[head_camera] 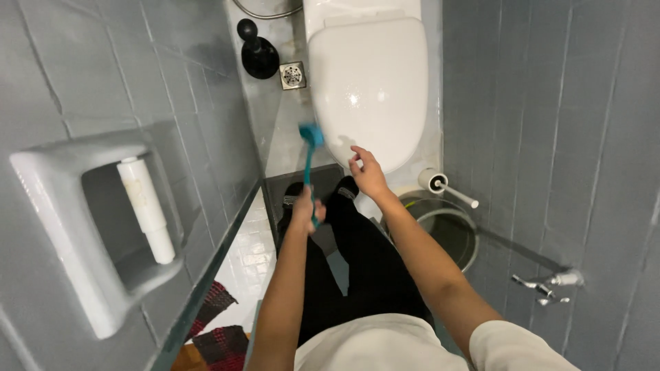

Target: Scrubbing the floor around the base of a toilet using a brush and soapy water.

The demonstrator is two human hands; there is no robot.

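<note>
The left hand [304,208] grips the handle of a teal brush [311,154], whose blurred head lies just beside the front left edge of the closed white toilet lid [371,75]. The right hand [368,173] reaches open toward the lid's front rim, fingers spread, touching or nearly touching it. A black plunger [258,52] stands by a floor drain [292,75]. A toilet paper roll [146,209] sits in a wall recess, and a steel bin [450,233] lies at the right.
</note>
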